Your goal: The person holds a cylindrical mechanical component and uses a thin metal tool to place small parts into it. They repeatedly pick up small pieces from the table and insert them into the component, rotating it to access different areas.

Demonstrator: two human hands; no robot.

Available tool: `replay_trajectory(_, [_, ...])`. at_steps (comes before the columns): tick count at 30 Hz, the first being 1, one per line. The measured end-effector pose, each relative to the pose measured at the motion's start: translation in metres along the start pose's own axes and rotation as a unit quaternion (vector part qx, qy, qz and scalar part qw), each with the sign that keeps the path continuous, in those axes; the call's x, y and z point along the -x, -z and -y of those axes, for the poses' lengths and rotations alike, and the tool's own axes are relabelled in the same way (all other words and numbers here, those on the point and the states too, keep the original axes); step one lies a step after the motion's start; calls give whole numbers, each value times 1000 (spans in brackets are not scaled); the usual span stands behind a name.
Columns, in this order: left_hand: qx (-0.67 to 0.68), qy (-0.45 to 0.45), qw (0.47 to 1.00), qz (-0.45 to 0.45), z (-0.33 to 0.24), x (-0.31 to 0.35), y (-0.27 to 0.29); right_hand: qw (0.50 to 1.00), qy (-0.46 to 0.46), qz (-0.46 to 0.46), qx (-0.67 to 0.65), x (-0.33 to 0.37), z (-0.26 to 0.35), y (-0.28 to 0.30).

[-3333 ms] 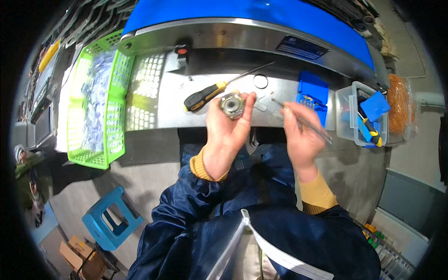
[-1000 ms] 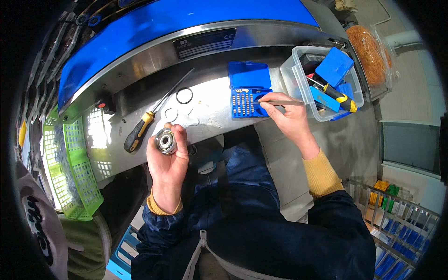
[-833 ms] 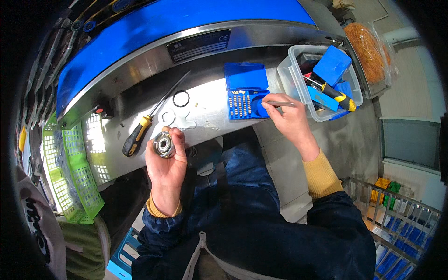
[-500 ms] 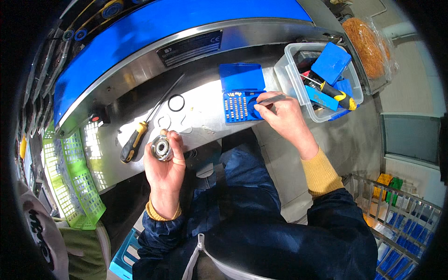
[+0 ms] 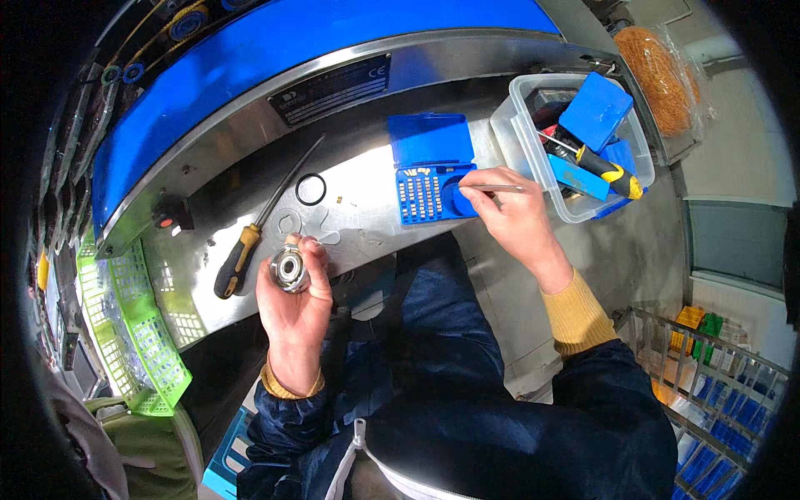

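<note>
In my left hand [image 5: 292, 321] a shiny round metal part [image 5: 290, 268] with a ringed centre, like a bearing, is gripped, its round face turned up. My right hand [image 5: 518, 218] pinches slim metal tweezers [image 5: 504, 188], their tip over the round recess of an open blue case [image 5: 422, 218]. Rows of tiny metal pieces [image 5: 423, 197] fill the case's left side, and its lid [image 5: 429, 140] is tipped back. Beyond my left hand lie a black ring [image 5: 311, 190], a thin clip ring [image 5: 288, 222] and a flat thin plate [image 5: 323, 229].
A black-and-yellow screwdriver [image 5: 239, 260] lies left on the metal table [image 5: 367, 200]. A clear bin [image 5: 510, 133] holds blue boxes and another screwdriver [image 5: 612, 175]. A green basket [image 5: 137, 333] stands at left, a metal rack [image 5: 700, 392] at lower right. A person's sleeve [image 5: 79, 425] shows lower left.
The tweezers have swung from slanting upward to nearly level, their tip still at the case's round recess. My left hand keeps hold of the metal part. The whole view has shifted slightly.
</note>
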State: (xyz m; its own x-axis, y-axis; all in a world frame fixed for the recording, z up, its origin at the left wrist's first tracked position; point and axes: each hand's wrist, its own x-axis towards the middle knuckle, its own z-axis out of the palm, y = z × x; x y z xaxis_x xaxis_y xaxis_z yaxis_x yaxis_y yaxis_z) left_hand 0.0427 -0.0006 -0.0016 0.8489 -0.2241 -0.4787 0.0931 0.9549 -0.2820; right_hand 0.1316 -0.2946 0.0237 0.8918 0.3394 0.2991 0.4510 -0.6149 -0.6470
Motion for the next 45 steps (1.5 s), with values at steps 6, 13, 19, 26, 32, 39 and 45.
replay_trajectory(6, [-40,10,999,32,-1,-2,0,997,-22,20,-70,-1,11,1])
replay_trajectory(13, [-19,11,999,34,1,-2,0,991,-35,43,-122,-1,12,-9])
replay_trajectory(19, [-23,1,1000,9,2,0,-2,994,-4,19,-106,-6,9,-16])
replay_trajectory(26, [-22,-5,1000,-5,4,-1,-3,995,0,18,-94,-11,8,-13])
replay_trajectory(32, [-24,-10,1000,-8,5,-1,-4,994,15,38,-103,-6,10,-12])
replay_trajectory(39, [-16,-9,1000,-11,5,1,-3,994,56,43,-84,-4,11,-15])
replay_trajectory(45, [-28,-19,999,-6,3,-1,-1,994,54,56,-81,-4,12,-13])
